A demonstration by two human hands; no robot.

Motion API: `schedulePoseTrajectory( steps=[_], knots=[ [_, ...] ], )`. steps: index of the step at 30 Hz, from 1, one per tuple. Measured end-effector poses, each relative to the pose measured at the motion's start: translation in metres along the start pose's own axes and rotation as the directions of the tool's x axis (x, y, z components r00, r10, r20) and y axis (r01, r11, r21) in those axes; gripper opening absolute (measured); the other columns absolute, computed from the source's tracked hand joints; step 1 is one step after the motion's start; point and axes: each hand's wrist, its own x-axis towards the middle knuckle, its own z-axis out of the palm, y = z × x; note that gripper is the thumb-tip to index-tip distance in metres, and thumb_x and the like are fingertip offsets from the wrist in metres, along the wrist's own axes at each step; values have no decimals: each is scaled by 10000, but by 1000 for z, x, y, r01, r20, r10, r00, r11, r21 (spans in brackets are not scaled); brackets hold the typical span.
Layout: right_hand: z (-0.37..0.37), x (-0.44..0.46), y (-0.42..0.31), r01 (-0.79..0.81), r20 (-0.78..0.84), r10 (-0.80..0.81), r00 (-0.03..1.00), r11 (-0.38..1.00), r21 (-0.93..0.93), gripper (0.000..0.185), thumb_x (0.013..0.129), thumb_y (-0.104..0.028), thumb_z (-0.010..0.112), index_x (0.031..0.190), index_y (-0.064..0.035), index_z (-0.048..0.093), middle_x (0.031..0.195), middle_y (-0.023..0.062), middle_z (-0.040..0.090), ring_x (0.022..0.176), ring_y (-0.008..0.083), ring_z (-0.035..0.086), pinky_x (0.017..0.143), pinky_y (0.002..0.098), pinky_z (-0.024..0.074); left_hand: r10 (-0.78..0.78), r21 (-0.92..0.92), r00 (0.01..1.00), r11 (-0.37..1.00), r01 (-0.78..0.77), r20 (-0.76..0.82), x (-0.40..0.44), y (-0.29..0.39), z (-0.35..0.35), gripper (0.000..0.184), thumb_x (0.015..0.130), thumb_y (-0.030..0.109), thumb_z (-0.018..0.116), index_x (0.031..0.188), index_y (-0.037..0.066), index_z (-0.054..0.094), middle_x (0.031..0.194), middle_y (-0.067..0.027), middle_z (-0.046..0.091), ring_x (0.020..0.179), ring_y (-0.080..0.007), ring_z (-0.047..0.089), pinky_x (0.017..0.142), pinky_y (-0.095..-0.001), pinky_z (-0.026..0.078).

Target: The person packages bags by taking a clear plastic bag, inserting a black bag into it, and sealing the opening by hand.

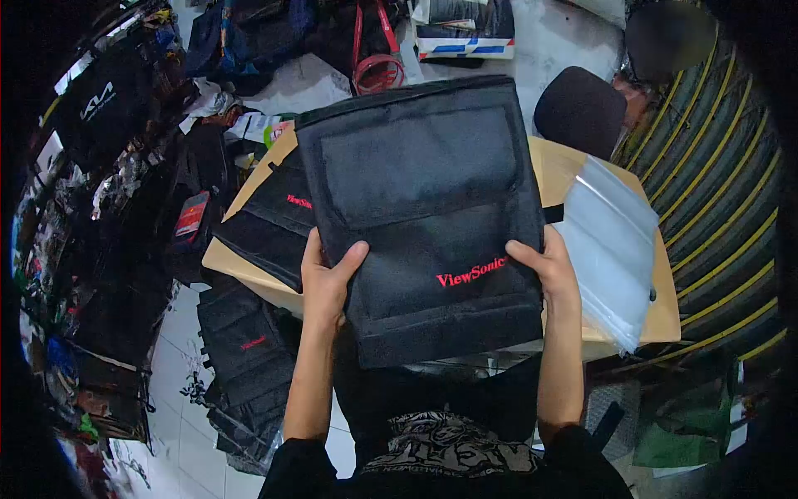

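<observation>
Black ViewSonic fabric bag [424,220], long axis fore-and-aft, between left hand [327,276] and right hand [549,264], both clamped on side edges.

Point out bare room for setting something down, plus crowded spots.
A little bare tabletop between the held bag and plastic packaging; bare floor tiles between the left clutter and floor bags. Crowded: the tabletop's left, under black bags, and right, under the packaging.

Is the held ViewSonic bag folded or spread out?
Spread out: the bag shows its broad front, left grip and right grip at opposite side edges. Its back is hidden.
</observation>
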Motion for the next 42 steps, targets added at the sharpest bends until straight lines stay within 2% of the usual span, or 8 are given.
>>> schedulePoseTrajectory(
  steps=[12,20,23,28,36,39,40,42],
  knots=[
    [20,4,-10,74,-165,-203,965,817,-572,440,817,-155,714,1192,40,595,1064,155,687,968,227,647,883,335,481,36,103,999,994,-33,-24,7,12,14,389,723,18,795,1046,-17,582,1000,-109,647,889,-179,625,823,-310,518],
    [17,2,-10,98,-163,-173,971,916,-389,413,801,-96,718,1163,64,600,1079,156,681,984,203,632,887,323,476,-159,-149,984,974,170,80,22,0,2,498,723,22,780,1156,-24,540,1054,-168,642,914,-211,647,822,-321,534],
    [10,3,-4,15,-140,-45,989,978,-207,433,795,-98,732,1161,85,589,1081,169,672,981,207,636,883,320,484,-28,-161,997,986,39,66,18,3,9,526,749,38,754,1213,-52,524,1074,-188,640,949,-231,646,853,-327,525],
    [-4,1,8,6,-49,-2,999,996,93,456,767,-65,749,1152,107,574,1073,180,664,957,218,651,888,320,498,-283,-228,950,924,308,133,12,6,-1,539,753,96,727,1226,-63,523,1131,-196,619,998,-282,630,909,-372,497],
    [-15,-1,9,-112,-23,119,993,975,190,397,755,-94,775,1064,108,629,997,206,678,917,231,670,823,320,536,-124,82,982,990,114,143,7,20,5,627,719,108,813,1252,-40,518,1153,-176,627,1019,-262,623,935,-366,478],
    [4,4,-4,39,-142,-30,989,997,62,423,743,-120,801,1053,113,632,1002,217,675,938,240,663,836,326,531,-6,156,990,988,-17,142,-1,30,22,601,739,116,801,1247,-48,523,1164,-165,627,1028,-255,621,940,-344,468],
    [12,-2,-20,-54,-152,56,987,998,19,445,739,-146,810,1058,110,633,1023,206,677,949,242,658,845,323,516,79,206,982,972,-115,173,-2,32,25,529,788,126,761,1222,-67,528,1136,-169,642,1011,-242,627,925,-329,463],
    [25,-8,-31,91,-245,-144,959,972,-217,438,750,-143,796,1072,102,628,1030,190,684,947,234,659,850,317,504,183,308,973,926,-220,143,-3,31,32,476,812,133,732,1191,-74,532,1095,-200,650,995,-264,636,901,-336,467]
  ],
)
